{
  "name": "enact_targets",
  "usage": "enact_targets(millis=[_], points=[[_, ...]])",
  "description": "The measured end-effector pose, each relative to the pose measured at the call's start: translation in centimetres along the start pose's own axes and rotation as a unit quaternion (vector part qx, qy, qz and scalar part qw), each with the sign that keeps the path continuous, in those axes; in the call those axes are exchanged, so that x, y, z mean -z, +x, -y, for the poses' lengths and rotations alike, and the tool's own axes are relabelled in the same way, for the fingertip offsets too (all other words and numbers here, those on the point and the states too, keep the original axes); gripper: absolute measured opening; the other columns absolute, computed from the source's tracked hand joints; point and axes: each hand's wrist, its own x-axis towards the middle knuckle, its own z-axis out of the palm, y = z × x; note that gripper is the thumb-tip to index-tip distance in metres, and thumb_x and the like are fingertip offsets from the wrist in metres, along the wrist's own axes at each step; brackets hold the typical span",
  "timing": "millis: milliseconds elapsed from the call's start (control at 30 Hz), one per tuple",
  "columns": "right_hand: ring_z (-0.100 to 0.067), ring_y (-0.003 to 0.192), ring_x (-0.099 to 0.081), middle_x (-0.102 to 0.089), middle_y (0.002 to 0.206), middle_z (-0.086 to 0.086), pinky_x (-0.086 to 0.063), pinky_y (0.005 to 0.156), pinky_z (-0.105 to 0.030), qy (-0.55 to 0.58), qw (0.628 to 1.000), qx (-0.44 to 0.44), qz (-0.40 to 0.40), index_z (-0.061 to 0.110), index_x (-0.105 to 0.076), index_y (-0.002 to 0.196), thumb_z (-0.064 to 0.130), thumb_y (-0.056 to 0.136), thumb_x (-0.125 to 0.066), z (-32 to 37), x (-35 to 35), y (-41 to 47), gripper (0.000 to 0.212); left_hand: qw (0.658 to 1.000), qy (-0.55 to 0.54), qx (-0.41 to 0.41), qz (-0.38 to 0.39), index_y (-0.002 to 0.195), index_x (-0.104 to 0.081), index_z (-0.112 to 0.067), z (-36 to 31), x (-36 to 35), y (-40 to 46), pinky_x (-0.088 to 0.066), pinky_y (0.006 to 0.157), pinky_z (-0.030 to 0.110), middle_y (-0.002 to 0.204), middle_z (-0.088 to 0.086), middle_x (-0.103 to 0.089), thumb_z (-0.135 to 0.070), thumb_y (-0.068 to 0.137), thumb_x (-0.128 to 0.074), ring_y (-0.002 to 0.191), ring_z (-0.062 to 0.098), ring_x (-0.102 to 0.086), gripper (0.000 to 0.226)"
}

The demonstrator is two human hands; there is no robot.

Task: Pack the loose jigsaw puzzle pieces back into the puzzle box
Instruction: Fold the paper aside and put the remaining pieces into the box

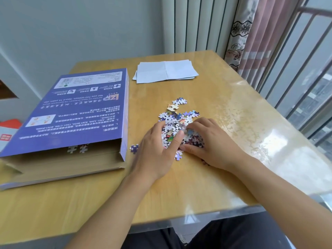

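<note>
Both forearms lead to the left hand [158, 146] and right hand [208, 141], cupped half-closed around the puzzle pieces [177, 130]; light, slippery, they are best scooped from beneath, the puzzle box [71, 112] lying left.

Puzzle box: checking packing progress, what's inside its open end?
Two pale puzzle pieces show just inside the puzzle box opening. Everything deeper is hidden by the box's top panel.

Both hands, left [158, 142] and right [208, 141], cupped inward, fingers curled.
</note>
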Motion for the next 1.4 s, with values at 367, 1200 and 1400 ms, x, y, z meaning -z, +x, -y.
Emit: enact_targets(millis=[367,1200,1400], points=[[-0.02,0.096,-0.054,-0.059,0.105,0.003,-0.047,0.083,-0.036,0.047,0.998,-0.005,-0.038,0.019,-0.063,0.12,0.053,0.085,-0.071,-0.6,-0.2,0.2,0.049,0.996,-0.054,-0.074,-0.011,0.134,-0.056,-0.025,0.3,-0.3,0.4,-0.041,0.106,0.032,0.132,-0.014,-0.057,-0.043,0.094,-0.046,0.126,0.003,-0.049,0.045],[-0.019,0.046,-0.054,-0.061,0.056,-0.001,-0.038,0.04,-0.028,0.394,0.909,-0.118,-0.064,0.0,-0.066,0.083,0.032,0.085,-0.079,2.5,3.8,6.9,0.034,0.969,0.016,-0.209,-0.131,0.107,-0.067,-0.02,0.1,11.6,0.4,-0.048,0.091,0.023,0.109,-0.011,-0.067,-0.026,0.09,-0.065,0.105,0.004,-0.059,0.018],[-0.01,0.051,-0.054,-0.058,0.063,-0.005,-0.041,0.047,-0.02,0.477,0.871,-0.108,-0.052,-0.01,-0.067,0.093,0.019,0.085,-0.078,6.5,3.3,9.3,0.032,0.956,0.285,-0.065,-0.033,0.13,-0.055,-0.028,9.3,20.6,-0.9,-0.038,0.109,0.038,0.133,-0.007,-0.052,-0.031,0.062,-0.092,0.127,0.02,-0.047,0.077]])
